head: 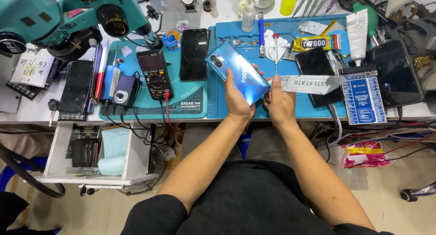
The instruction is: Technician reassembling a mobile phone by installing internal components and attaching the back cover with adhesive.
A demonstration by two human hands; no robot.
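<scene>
Where the cluttered white work surface [27,111] carries a blue rubber repair mat [290,108], the left hand [237,98] fingers close around a glossy blue smartphone [237,71] held back-up near the edge; right hand [280,103] fingers pinch a thin silvery metal pry blade [312,83] just right of it

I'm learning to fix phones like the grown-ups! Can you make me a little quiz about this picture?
1. True or false: the blue phone is lying flat on the mat with nobody touching it.
2. What does the right hand hold? A) a flat metal blade B) a glue tube C) a screwdriver
3. Fill in: the black multimeter with a round dial lies to the ____ of the blue phone in the picture.

Key:
1. False: the left hand holds it up, back side showing.
2. A: the flat metal blade points off to the side, above the blue work mat.
3. Left.
</scene>
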